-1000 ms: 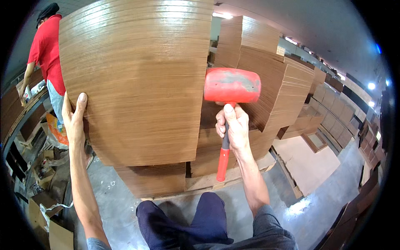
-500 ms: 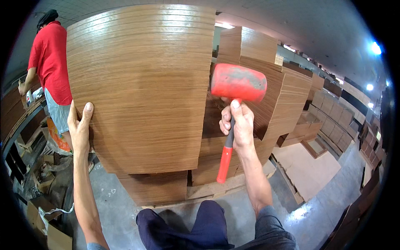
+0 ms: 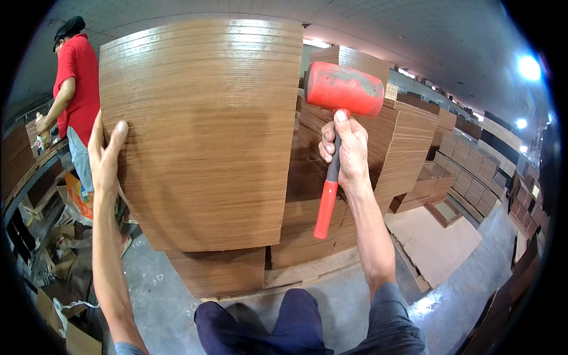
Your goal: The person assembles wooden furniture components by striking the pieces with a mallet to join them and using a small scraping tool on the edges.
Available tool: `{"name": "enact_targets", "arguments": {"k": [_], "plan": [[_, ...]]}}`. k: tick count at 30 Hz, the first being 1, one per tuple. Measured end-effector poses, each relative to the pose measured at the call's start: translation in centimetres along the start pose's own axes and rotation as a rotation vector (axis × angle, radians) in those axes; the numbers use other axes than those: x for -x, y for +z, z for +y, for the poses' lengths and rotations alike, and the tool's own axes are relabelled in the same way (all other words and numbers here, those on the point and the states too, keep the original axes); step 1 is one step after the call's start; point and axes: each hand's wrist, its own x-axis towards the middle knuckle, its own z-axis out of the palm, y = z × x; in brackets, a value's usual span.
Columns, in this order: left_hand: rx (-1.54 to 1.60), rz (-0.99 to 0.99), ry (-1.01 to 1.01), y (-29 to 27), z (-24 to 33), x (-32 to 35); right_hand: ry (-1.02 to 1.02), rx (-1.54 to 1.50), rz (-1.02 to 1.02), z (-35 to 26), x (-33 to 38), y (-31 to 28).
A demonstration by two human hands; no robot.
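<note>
My right hand is closed round the dark upper handle of a red rubber mallet, thumb near the head. The mallet is raised upright, its red grip end below my fist and its scuffed grey-marked head apart from the boards. To its left stands a tall stack of brown wood-grain boards. My left hand lies against the stack's left edge, thumb stretched up along the front and apart from the fingers, whose tips are partly hidden at the side.
More brown board stacks stand behind and to the right. A pale flat board lies on the floor at right. Far left, a person in a red shirt works at a bench, above cardboard scraps. A wooden pallet sits under the stack.
The mallet and my right hand have moved up and slightly right. My left hand has shifted slightly up the stack's edge. The person at left has turned and bent an arm.
</note>
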Motion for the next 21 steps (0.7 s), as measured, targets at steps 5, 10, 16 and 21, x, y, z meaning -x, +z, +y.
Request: {"name": "enact_targets", "arguments": {"k": [5,10,16,21], "plan": [[-0.001,-0.005,0.082,0.5,2.3,-4.2,0.018,0.003,-0.059,-1.5,-2.2,1.1],[-0.016,-0.005,0.058,0.5,1.2,-3.7,0.063,-0.008,-0.130,-1.0,-2.0,0.8],[-0.048,0.049,-0.084,-1.0,-3.4,1.3,0.010,0.295,0.117,2.7,6.0,0.7],[-0.074,0.059,-0.192,-2.7,-5.8,4.1,-0.135,0.665,0.216,6.5,12.8,-1.0]]}}
